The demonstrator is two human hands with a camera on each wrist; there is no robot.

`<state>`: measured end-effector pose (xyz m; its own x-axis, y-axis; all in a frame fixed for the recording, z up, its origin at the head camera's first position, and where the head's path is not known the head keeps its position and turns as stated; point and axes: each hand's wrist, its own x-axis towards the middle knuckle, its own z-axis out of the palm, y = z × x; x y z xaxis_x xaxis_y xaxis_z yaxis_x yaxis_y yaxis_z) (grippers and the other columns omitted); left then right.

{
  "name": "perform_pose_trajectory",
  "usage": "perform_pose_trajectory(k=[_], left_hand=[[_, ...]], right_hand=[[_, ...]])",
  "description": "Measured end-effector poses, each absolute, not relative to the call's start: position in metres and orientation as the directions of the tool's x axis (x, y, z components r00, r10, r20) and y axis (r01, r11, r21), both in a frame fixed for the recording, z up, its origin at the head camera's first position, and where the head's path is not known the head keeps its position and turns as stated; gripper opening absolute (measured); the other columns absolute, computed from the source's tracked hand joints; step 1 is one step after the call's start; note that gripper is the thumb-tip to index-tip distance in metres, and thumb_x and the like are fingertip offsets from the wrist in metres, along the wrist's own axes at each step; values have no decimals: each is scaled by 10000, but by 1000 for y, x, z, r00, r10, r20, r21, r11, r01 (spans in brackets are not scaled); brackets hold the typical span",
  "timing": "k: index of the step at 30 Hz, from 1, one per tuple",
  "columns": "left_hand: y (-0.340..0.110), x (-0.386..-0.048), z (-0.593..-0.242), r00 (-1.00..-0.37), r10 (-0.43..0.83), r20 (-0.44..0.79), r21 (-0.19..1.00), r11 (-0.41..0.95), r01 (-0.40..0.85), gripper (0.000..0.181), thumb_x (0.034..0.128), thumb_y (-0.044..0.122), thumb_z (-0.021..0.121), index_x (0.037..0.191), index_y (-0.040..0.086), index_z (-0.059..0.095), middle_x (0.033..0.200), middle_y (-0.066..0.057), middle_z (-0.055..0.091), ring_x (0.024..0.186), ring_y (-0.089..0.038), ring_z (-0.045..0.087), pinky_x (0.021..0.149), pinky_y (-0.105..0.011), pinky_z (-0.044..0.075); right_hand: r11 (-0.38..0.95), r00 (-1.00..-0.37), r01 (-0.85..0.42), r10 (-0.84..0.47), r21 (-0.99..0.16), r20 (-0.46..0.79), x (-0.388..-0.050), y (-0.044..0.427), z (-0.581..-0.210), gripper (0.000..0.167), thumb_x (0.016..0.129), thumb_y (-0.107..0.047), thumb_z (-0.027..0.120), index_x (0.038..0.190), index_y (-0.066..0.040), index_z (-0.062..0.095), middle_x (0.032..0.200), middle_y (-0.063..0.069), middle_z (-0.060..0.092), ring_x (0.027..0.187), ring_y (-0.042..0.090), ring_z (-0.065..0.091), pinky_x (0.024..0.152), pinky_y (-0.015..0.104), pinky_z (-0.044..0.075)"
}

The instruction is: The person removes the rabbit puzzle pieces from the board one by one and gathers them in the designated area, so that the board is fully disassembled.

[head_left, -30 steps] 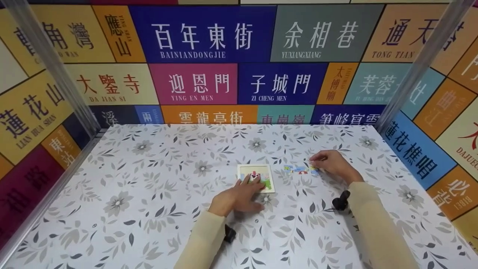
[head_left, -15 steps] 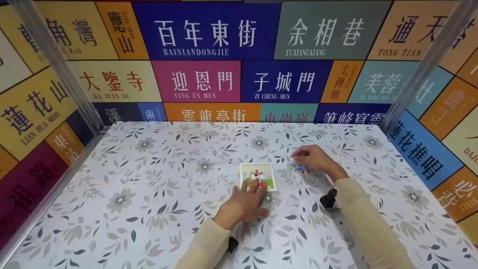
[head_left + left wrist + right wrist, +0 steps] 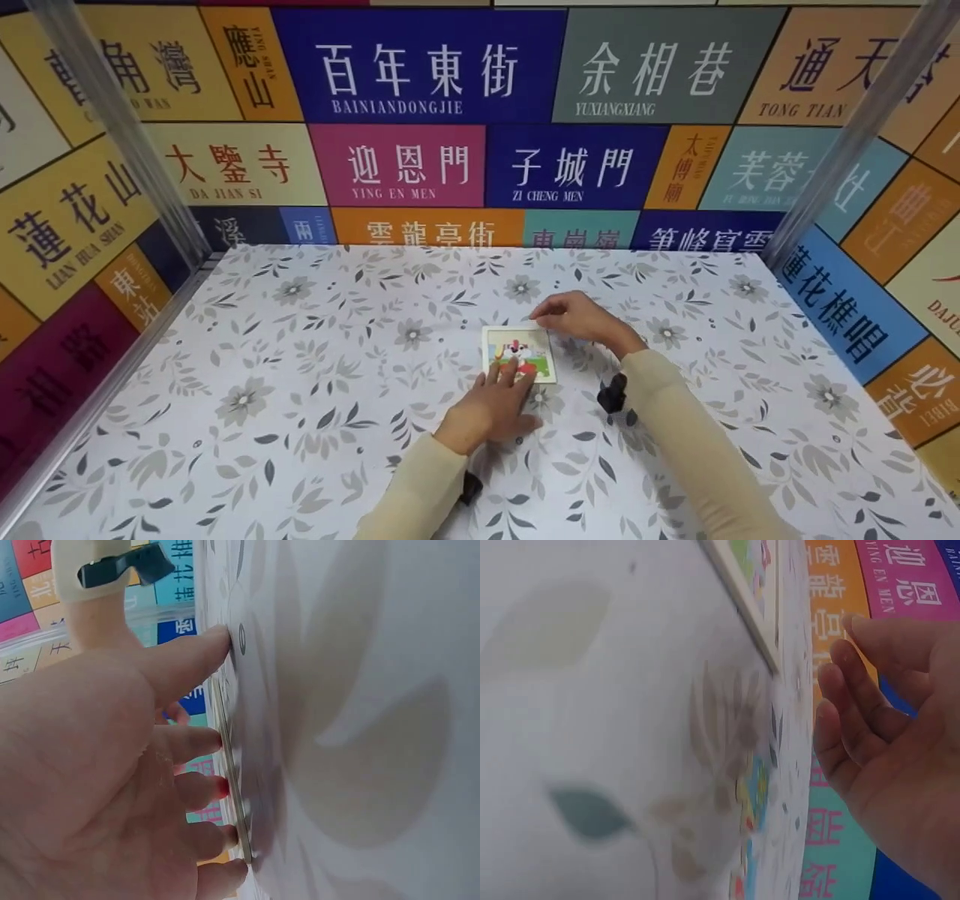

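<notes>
- Nearest, at seven and four o'clock: cream sleeves [image 3: 412, 491].
- At seven o'clock: left hand [image 3: 493, 409], fingers spread, tips touching the near part of a framed picture puzzle [image 3: 517, 337].
- At centre, on flowered cloth [image 3: 315, 375]: same puzzle, showing a cartoon animal [image 3: 517, 349].
- In right wrist view, at six o'clock, apart from it: loose pieces [image 3: 756, 791].
- At two o'clock, near its far right corner: right hand [image 3: 581, 319], fingers curled; cannot tell if pinching anything.
- Farthest, twelve o'clock: wall of colourful signs [image 3: 420, 67].

Part-filled framed puzzle [image 3: 517, 347], loose pieces [image 3: 758, 791] nearby
</notes>
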<state>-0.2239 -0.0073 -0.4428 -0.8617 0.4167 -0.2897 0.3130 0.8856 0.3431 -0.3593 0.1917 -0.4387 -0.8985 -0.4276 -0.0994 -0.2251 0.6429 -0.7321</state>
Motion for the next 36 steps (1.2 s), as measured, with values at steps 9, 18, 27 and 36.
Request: perform_pose_trajectory(k=[9, 18, 27, 36], left_hand=[[-9, -227, -445, -872, 406, -274, 360, 884, 298, 709, 986, 454, 579, 1588, 196, 307, 1685, -130, 186, 1567, -327, 163, 1266, -468, 212], [-10, -226, -444, -876, 405, -261, 379, 878, 293, 715, 984, 434, 591, 1589, 182, 304, 1684, -122, 195, 1564, -329, 173, 1261, -474, 222], [-10, -227, -443, -875, 407, -263, 372, 880, 297, 708, 976, 442, 606, 1578, 197, 326, 1668, -122, 246, 1555, -316, 210, 1253, -457, 249], [-7, -229, -445, -868, 413, -276, 390, 873, 292, 725, 974, 402, 620, 1583, 171, 301, 1675, -131, 217, 1566, -324, 161, 1259, -472, 227]], right_hand=[[619, -867, -248, -485, -745, -114, -363, 167, -452, 231, 975, -177, 631, 1159, -97, 745, 1216, 95, 711, 1148, 240, 629, 1022, 424, 482], [609, -829, -277, -543, -743, -136, -362, 154, -458, 231, 998, -139, 594, 1166, -102, 748, 1250, 116, 702, 1180, 256, 626, 1039, 438, 482], [649, -796, -236, -557, -724, -239, -359, 148, -452, 251, 1021, -131, 548, 1177, -121, 744, 1246, 111, 679, 1105, 231, 630, 1029, 455, 487], [626, -791, -212, -561, -751, -244, -359, 153, -451, 254, 1001, -100, 552, 1157, -122, 751, 1259, 99, 656, 1208, 249, 580, 1088, 468, 447]])
